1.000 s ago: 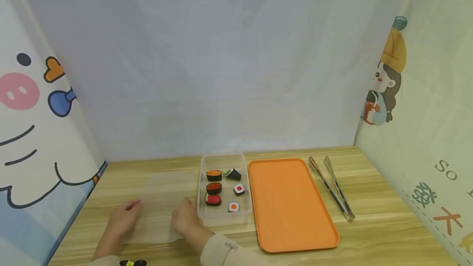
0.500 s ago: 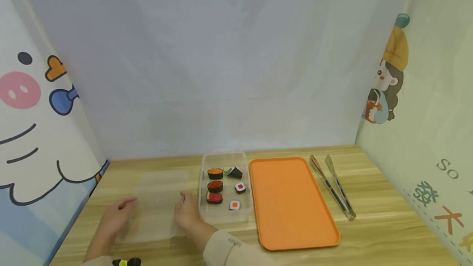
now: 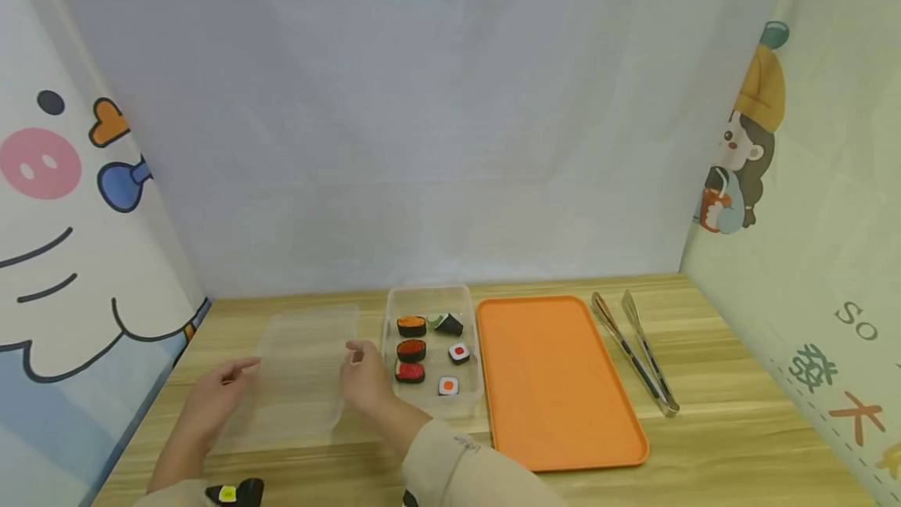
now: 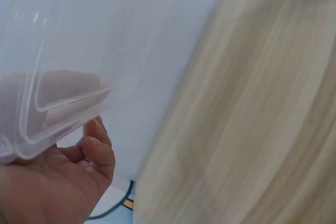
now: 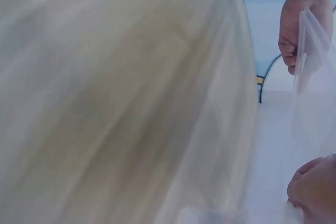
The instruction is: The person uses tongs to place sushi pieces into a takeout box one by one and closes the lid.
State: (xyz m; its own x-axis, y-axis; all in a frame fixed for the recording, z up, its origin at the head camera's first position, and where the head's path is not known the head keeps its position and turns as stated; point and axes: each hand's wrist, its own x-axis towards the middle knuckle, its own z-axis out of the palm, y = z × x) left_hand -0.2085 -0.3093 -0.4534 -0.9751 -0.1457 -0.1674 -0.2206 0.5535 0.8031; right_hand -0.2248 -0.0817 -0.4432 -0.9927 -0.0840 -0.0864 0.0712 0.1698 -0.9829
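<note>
My left hand (image 3: 211, 405) and right hand (image 3: 366, 374) grip opposite side edges of a clear plastic lid (image 3: 303, 374), raised a little above the table. In the left wrist view, fingers show through the lid (image 4: 121, 40), with its rim between them and the thumb. In the right wrist view, my right hand (image 5: 315, 187) is partly cut off by the frame edge as it pinches the lid. Just right of that hand stands a clear plastic box (image 3: 431, 303) with several sushi pieces, among them a roe sushi (image 3: 411, 350) and a small roll (image 3: 448, 386).
An orange tray (image 3: 563, 382) lies right of the box. Beyond it, metal tongs (image 3: 644, 366) with dark handles rest spread on the wooden table (image 3: 732, 405). A pale curtain (image 3: 436, 116) closes off the back, and printed cloth hangs at both sides.
The lid has risen off the table, its near edge lifting, with both hands still at its sides. The view has shifted slightly. Box, tray and tongs stay where they were.
</note>
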